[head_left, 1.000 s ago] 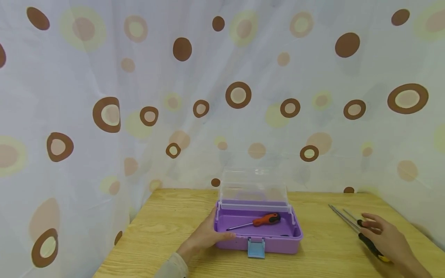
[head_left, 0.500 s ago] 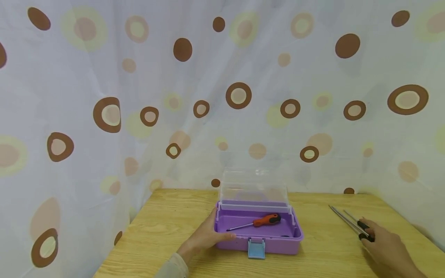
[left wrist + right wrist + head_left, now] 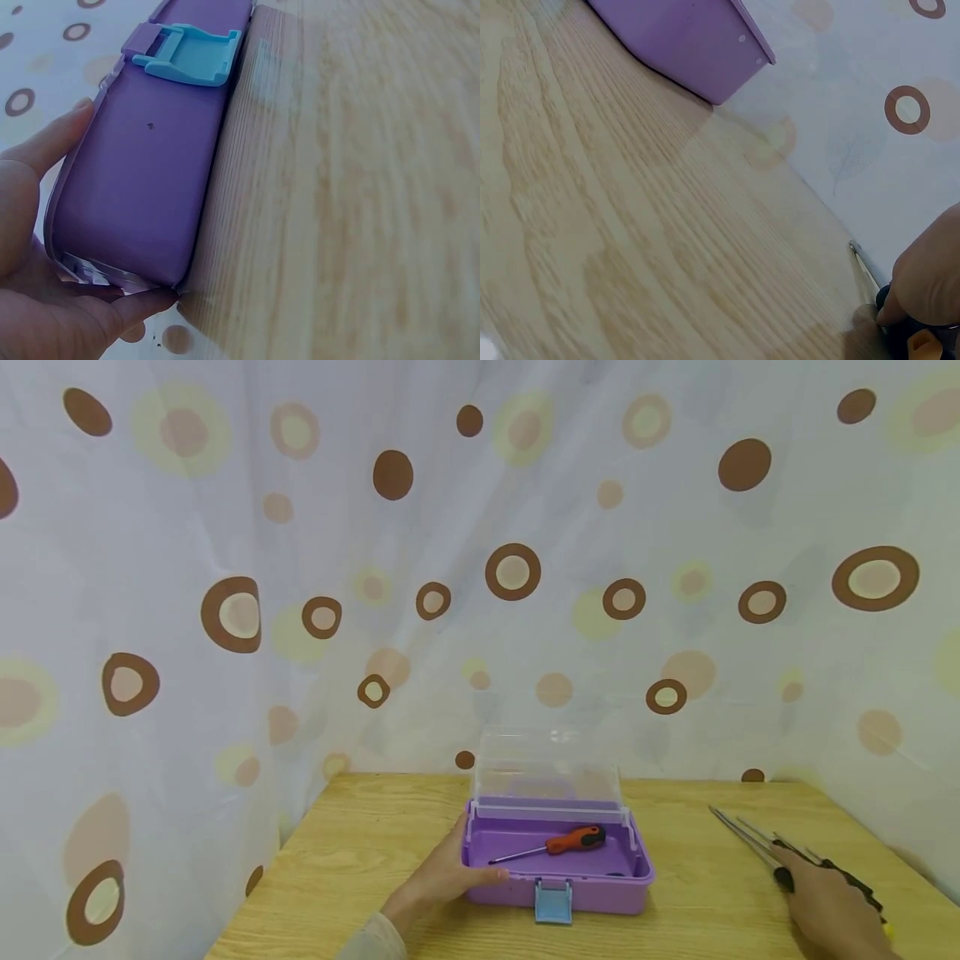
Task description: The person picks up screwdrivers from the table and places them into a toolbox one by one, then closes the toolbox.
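A purple box [image 3: 570, 885] stands at the middle of the wooden table [image 3: 360, 860] with its clear lid [image 3: 549, 768] raised. An orange-and-black screwdriver [image 3: 573, 839] lies inside. My left hand [image 3: 468, 856] grips the box's left end, thumb along the front wall; the left wrist view shows the left hand [image 3: 45, 247] wrapped round that end of the box [image 3: 150, 172]. At the right, my right hand [image 3: 787, 872] closes on the black handle of a long screwdriver [image 3: 742, 835]. A second long tool [image 3: 843, 875] lies beside it. In the right wrist view, the fingers [image 3: 930, 277] cover the handle [image 3: 900, 330].
A blue latch [image 3: 553, 902] hangs at the box's front, also seen as the latch [image 3: 187, 56] from the left wrist. A dotted curtain [image 3: 480, 568] closes off the table's back and both sides. The table's right edge runs just beyond my right hand.
My right hand has drawn back toward me and closed onto the long tool's handle; the tools have shifted slightly. The left hand and the box have stayed put.
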Motion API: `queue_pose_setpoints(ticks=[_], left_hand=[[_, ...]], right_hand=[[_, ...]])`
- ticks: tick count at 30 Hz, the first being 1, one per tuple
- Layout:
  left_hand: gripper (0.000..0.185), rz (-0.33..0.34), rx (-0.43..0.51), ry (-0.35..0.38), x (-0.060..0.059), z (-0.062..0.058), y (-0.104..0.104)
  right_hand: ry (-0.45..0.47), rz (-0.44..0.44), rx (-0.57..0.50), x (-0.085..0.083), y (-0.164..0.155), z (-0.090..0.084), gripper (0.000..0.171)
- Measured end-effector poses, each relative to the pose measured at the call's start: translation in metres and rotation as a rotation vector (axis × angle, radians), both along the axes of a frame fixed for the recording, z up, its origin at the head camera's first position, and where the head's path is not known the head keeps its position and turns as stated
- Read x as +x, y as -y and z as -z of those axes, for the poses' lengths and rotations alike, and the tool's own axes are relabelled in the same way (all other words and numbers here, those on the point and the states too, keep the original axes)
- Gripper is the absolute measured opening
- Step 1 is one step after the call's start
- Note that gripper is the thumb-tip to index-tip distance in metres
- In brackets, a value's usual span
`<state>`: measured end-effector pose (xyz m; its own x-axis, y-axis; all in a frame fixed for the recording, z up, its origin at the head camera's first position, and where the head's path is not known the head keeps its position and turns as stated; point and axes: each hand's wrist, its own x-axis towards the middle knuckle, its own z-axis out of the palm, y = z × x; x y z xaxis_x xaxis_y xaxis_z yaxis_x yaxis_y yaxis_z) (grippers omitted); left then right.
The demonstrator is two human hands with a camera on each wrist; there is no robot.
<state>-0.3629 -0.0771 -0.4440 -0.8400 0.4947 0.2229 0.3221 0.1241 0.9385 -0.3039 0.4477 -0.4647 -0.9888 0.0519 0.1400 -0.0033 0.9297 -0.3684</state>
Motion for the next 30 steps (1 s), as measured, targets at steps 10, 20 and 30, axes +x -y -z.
queue_pose_setpoints(ticks=[10, 20, 30], left_hand=[[0.120, 0.017, 0.009, 0.003, 0.002, 0.002, 0.004], [0.119, 0.008, -0.006, 0.001, 0.002, -0.002, 0.003], [0.120, 0.020, -0.006, -0.002, 0.002, -0.001, 0.001]], right_hand=[[0.008, 0.019, -0.066, -0.002, 0.002, 0.004, 0.059], [-0.133, 0.086, -0.098, -0.005, -0.004, -0.011, 0.060], [-0.195, 0.132, -0.214, 0.002, -0.008, -0.009, 0.061]])
